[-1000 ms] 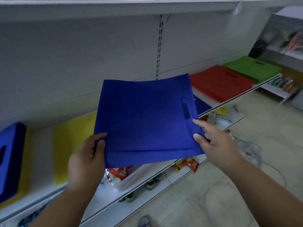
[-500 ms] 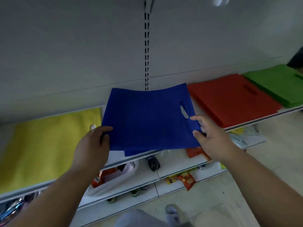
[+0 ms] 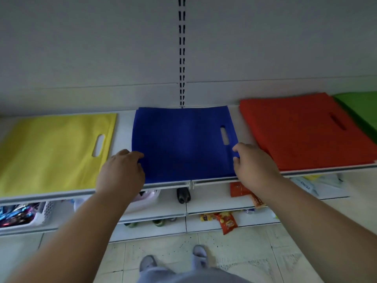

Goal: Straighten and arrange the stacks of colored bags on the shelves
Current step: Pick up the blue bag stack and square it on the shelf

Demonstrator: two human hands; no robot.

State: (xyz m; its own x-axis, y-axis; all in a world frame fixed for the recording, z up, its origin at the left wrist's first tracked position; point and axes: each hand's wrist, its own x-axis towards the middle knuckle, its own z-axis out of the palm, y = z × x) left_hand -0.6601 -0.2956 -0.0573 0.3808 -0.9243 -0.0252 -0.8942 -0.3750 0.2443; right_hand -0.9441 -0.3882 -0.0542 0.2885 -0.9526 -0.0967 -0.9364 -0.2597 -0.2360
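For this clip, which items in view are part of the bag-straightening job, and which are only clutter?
Part of the job:
blue bags, held at both sides by the left hand and right hand
yellow bags
red bags
green bags
top shelf

Just lying about:
snack packets on a lower shelf
white basket at lower left

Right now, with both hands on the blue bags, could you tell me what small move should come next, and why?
Probably let go and smooth them flat. The blue bags already lie on the shelf between the yellow stack and the red stack, reaching the back wall. The left hand and right hand grip the near corners, and the top bag looks slightly bowed.
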